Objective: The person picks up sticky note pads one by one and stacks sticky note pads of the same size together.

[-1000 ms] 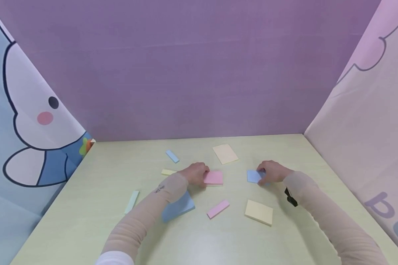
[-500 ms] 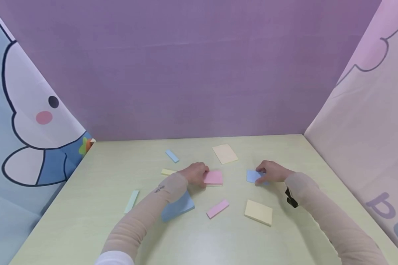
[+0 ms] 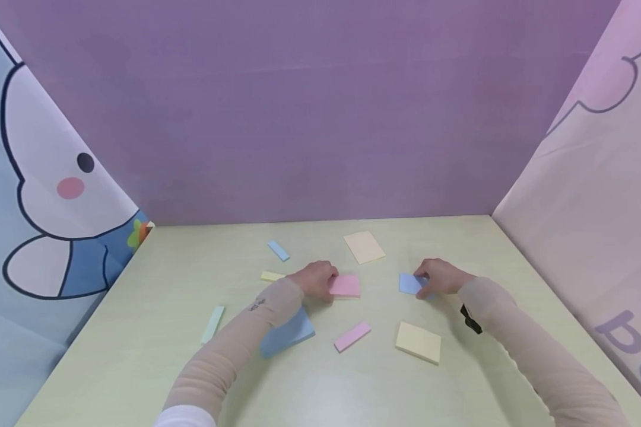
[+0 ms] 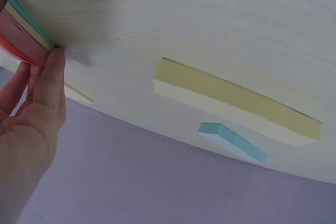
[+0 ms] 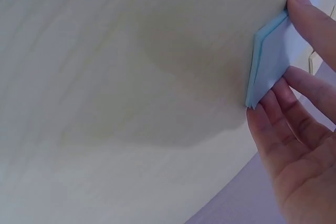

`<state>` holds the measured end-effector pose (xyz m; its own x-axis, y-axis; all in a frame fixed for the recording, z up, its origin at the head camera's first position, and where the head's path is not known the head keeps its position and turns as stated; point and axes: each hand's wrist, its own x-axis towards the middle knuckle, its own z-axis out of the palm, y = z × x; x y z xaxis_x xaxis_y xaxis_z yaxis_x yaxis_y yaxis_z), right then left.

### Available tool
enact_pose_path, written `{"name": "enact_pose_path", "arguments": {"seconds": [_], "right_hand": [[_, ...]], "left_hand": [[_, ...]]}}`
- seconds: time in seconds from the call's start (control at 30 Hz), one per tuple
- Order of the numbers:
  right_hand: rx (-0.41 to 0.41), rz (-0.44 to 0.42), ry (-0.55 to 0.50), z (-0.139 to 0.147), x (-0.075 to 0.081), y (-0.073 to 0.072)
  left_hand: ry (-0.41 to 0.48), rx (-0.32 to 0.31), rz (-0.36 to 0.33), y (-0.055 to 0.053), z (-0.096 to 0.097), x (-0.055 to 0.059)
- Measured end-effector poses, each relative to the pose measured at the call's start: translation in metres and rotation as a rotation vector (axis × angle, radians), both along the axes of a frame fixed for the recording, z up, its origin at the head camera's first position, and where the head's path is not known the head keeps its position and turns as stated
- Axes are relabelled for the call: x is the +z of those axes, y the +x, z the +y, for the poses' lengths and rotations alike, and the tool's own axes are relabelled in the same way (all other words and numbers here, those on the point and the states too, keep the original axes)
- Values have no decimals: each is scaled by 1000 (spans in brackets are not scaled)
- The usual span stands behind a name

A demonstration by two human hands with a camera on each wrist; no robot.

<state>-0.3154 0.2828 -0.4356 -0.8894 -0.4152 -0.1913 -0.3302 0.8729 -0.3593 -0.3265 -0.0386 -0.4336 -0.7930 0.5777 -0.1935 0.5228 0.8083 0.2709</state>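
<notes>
My left hand [image 3: 316, 281] grips a pink sticky note pad [image 3: 347, 286] at its left side, near the middle of the table. The left wrist view shows this as a stack of sticky notes [image 4: 26, 32] with red, pink, cream and teal layers between thumb and fingers. Farther right, my right hand [image 3: 442, 276] holds a blue sticky note pad [image 3: 408, 283] by its edges. Seen from the right wrist, the thumb is on one edge of the light blue pad [image 5: 278, 51] and the fingers are on the opposite one.
Around the hands lie a cream pad [image 3: 364, 247], a yellow pad [image 3: 418, 343], a larger blue pad [image 3: 287, 335] partly under the left forearm, and narrow strips in pink [image 3: 352, 337], blue [image 3: 278, 250], yellow [image 3: 272, 276] and mint [image 3: 212, 324]. A purple backdrop [image 3: 320, 118] borders the table.
</notes>
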Motion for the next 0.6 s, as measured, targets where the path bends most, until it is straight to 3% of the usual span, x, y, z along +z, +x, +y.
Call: {"name": "enact_pose_path", "arguments": {"seconds": [0.6], "right_hand": [[-40,-2,15,-2,-2,3]], "left_hand": [[9,-13,1,-1,1,-3]]}}
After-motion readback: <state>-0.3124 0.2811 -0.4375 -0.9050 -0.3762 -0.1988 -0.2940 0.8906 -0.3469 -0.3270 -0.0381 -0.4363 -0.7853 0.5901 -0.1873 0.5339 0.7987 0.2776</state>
